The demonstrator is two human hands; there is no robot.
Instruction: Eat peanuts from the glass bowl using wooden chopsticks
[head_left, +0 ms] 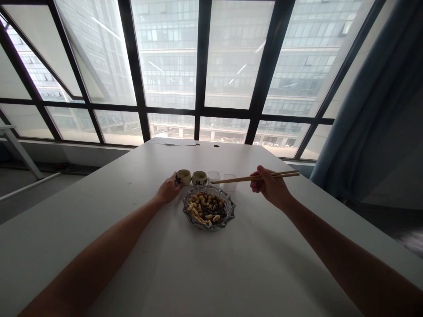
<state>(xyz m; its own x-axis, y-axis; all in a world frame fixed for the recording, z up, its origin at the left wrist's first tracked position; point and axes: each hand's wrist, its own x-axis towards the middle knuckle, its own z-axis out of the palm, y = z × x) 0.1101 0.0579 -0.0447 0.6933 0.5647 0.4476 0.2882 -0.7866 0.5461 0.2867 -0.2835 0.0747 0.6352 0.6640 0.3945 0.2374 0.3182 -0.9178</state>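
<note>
A pair of wooden chopsticks (pixel 241 179) is held in my right hand (pixel 269 186), pointing left. Their tips are over or beside a clear plastic cup (pixel 214 177); a tiny dark piece seems to be at the tips, too small to name. My left hand (pixel 169 190) grips the left side of a small cream cup (pixel 183 177) with dark writing. Right beside it stands a second cream cup (pixel 199 178). Another clear plastic cup (pixel 230 182) is under the chopsticks. In front, a scalloped glass bowl (pixel 231 212) contains peanuts (pixel 194 210) and dark seeds (pixel 211 209).
Everything stands on a white table (pixel 211 268). Papers (pixel 173 141) lie at its far edge, near a dark round hole (pixel 216 146). Large windows rise behind, and a blue curtain (pixel 360 105) hangs at the right.
</note>
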